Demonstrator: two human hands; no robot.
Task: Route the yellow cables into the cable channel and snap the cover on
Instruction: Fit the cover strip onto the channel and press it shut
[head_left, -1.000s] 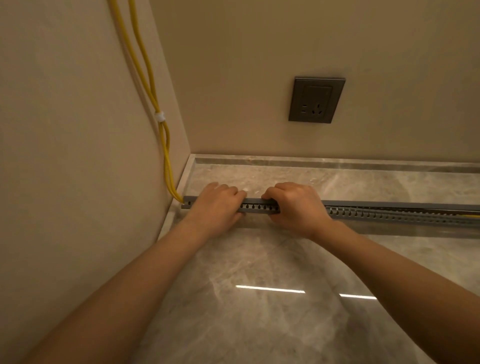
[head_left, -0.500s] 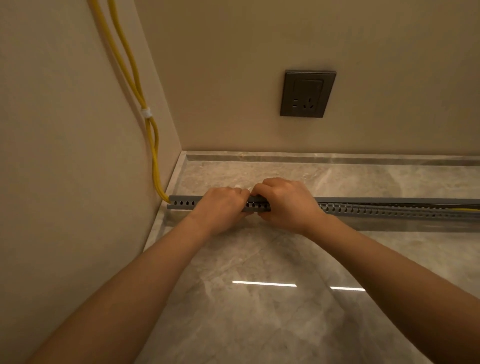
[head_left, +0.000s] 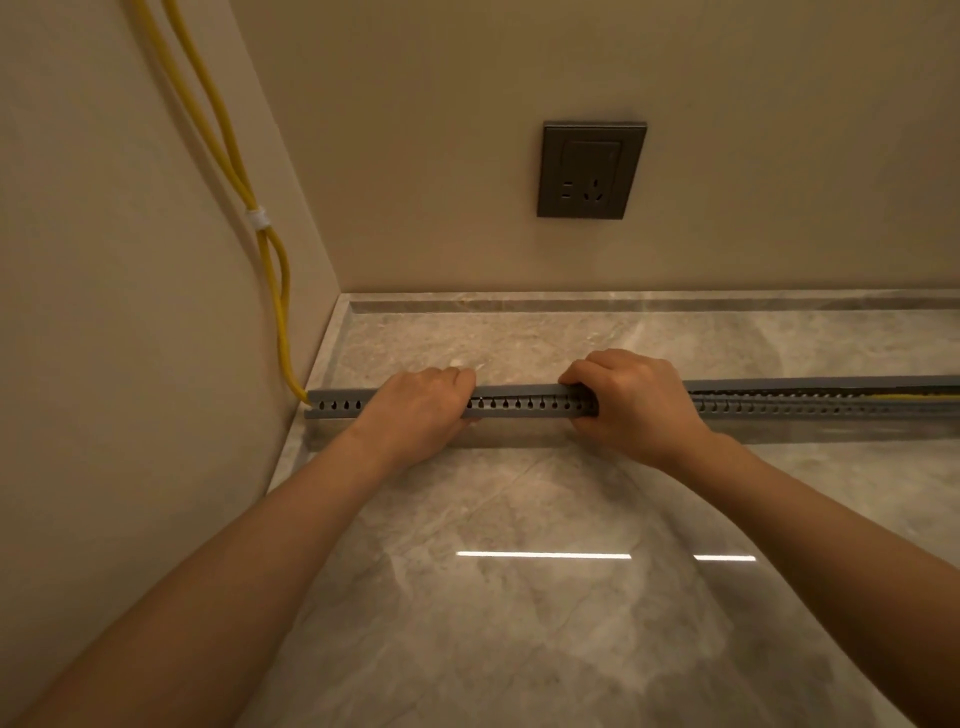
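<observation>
**Light, springy plastic: squeeze from the top**

The grey channel lies along the marble, its left end at the side wall and its slotted side facing the person. It looks like thin plastic, light, stiff lengthwise, with flexing walls.

The cover, a flat grey strip, sits flush on the left; further right it seems unseated, with yellow showing beneath. It is best gripped astride the top, just ahead of the seated stretch.

The cables, pliant and banded in white, drop into the left end.

The left hand and right hand both curl their fingers over the cover, clamping it.
</observation>
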